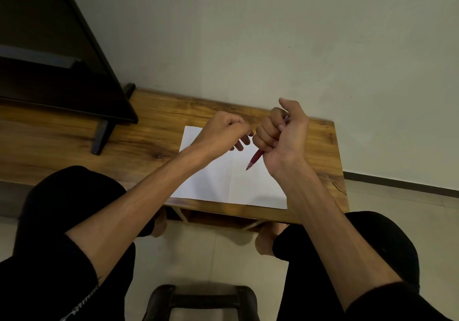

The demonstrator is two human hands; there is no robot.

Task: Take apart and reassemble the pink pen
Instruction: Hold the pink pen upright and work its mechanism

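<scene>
Leftmost, a dark, flat-faced piece of furniture (49, 67) with a slanted edge stands on black feet at the far left of a low wooden table (149, 136), whose top shows a warm, streaky grain with darker knots. Toward the right half of the table lies a white sheet of paper (223, 181), rectangular, smooth, with a faint fold line down its middle.

Above the paper's far edge the left hand (221, 131) hovers with its back to the camera, knuckles bent and fingers curled under; two fingertips peek out below the palm, near the right hand. Whether it pinches any small part cannot be told, since the palm side is hidden.

Just beside it, the right hand (280, 131) is closed in a fist around the pink pen (255, 159), thumb raised at the top. The pen runs through the fist on a slant: its glossy reddish-pink lower barrel and pointed tip stick out below the little finger, aimed down and left over the paper without clearly touching it, while a pale sliver of the upper end shows between the fingers and palm. Most of the barrel is covered by the fingers.

Nearest the camera, black-clad knees (372, 246) frame bare forearms, and a dark stool (198, 300) edge is cut off at the bottom.
</scene>
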